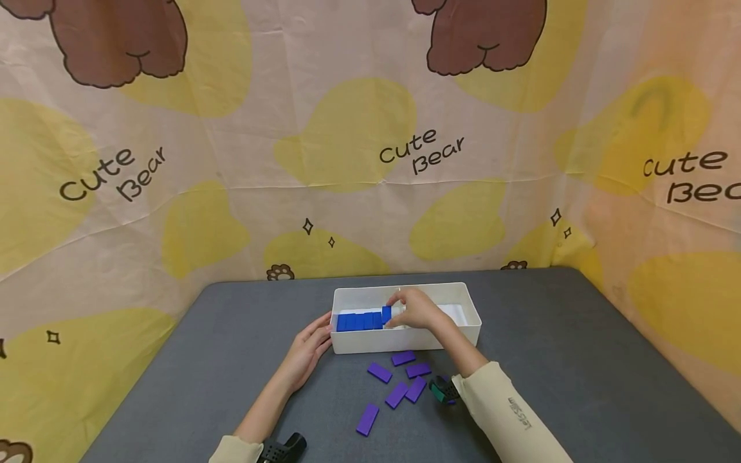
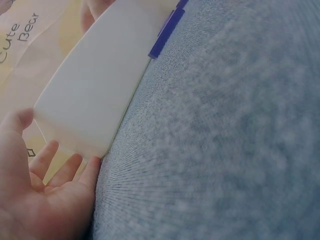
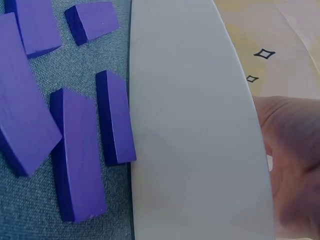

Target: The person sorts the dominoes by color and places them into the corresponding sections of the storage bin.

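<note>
A long white box (image 1: 405, 341) stands on the grey table, with a row of blue blocks (image 1: 359, 321) inside its left part. My right hand (image 1: 418, 310) reaches into the box and pinches one blue block (image 1: 386, 313) at the right end of that row. In the right wrist view the box's wall hides the fingertips. At the box's left end rests my left hand (image 1: 308, 355), its fingers fairly straight against the wall. The left wrist view shows the thumb at the rim and fingertips (image 2: 90, 167) touching low on the end wall.
Several purple blocks (image 1: 379, 372) lie scattered on the table in front of the box; one purple block (image 3: 116, 120) lies close by its front wall. A patterned cloth (image 1: 347, 212) hangs behind the table. A dark wrist device (image 1: 443, 390) overhangs some blocks.
</note>
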Available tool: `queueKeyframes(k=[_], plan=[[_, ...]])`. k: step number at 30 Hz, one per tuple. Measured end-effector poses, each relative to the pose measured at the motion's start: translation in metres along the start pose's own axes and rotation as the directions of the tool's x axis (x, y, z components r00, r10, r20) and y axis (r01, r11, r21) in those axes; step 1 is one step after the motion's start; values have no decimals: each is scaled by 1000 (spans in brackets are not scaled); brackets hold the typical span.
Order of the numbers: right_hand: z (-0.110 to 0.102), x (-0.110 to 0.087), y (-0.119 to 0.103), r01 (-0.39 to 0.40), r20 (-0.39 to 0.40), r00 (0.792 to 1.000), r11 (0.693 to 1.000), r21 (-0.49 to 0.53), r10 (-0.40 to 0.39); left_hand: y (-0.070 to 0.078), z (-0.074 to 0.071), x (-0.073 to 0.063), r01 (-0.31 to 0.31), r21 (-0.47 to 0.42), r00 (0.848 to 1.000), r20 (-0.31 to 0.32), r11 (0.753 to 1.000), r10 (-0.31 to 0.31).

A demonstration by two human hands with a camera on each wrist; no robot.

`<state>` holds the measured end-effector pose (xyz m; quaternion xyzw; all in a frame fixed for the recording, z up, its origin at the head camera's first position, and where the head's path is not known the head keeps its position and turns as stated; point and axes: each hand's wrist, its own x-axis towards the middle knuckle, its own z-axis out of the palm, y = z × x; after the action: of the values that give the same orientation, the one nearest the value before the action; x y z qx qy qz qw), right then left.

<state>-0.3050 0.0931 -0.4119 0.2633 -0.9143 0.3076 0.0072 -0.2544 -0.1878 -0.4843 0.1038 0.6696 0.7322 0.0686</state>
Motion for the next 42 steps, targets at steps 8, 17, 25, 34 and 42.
queueKeyframes(k=[8,17,25,34,42], plan=[[6,6,-5,-94,-2,996,995,-39,94,0,0,1,5,-3,1000,-7,1000,-5],[10,9,-11,-225,-41,974,972,-67,222,1,2,1,6,-2,1000,-8,1000,-6],[12,13,-16,-291,-38,957,950,-109,288,0,2,1,2,-11,1000,-19,1000,-2],[16,15,-18,-311,-22,950,941,-136,311,0,3,0,3,-13,1000,-25,1000,-4],[18,16,-17,-297,-60,955,938,-180,291,0,2,0,-1,-12,1000,-19,1000,0]])
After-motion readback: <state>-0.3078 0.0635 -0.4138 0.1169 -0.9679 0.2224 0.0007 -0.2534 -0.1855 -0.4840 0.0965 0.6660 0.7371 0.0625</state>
